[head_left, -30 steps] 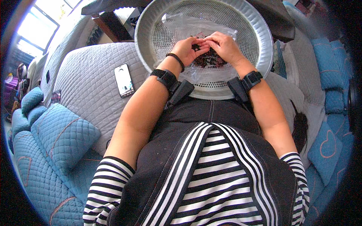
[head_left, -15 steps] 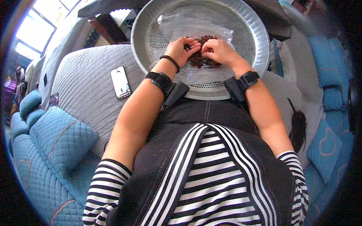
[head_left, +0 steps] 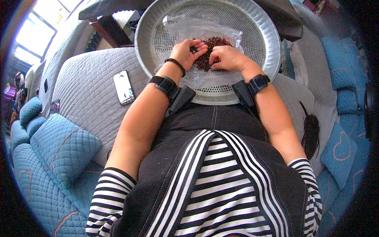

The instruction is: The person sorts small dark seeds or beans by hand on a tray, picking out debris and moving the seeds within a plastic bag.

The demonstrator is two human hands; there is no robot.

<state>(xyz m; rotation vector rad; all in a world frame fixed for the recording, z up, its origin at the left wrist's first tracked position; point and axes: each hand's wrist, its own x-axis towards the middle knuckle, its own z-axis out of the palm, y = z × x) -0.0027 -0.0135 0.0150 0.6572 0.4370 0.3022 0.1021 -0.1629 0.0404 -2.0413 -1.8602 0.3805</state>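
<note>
One grey quilted seat cover (head_left: 89,83) takes up the most room, spreading out on the person's left. Blue quilted cushions (head_left: 63,146) lie along the left edge, and a blue pillow (head_left: 342,146) with a heart outline sits on the right. The person wears a black-and-white striped shirt (head_left: 225,193) under a dark garment (head_left: 162,170).

Just beyond the lap is a wide, round metal tray (head_left: 272,55), its base full of small holes. A crumpled clear plastic bag (head_left: 185,25) lies in it, and a loose pile of dark red-brown bits (head_left: 221,41) rests on the plastic near the tray's middle, partly hidden by the hands.

The left hand (head_left: 189,52) is held palm up at the pile's left side, fingers out and loosely spread, with a few dark pieces (head_left: 192,49) in the palm. The right hand (head_left: 229,58) has its fingers bent down at the pile's right side; whether the tips pinch anything, I cannot tell. The two hands are near each other but apart.

A phone (head_left: 124,87) with a lit screen lies on the grey cover. Each wrist has a black strap (head_left: 258,83), and the left also wears a thin dark band (head_left: 176,66).
</note>
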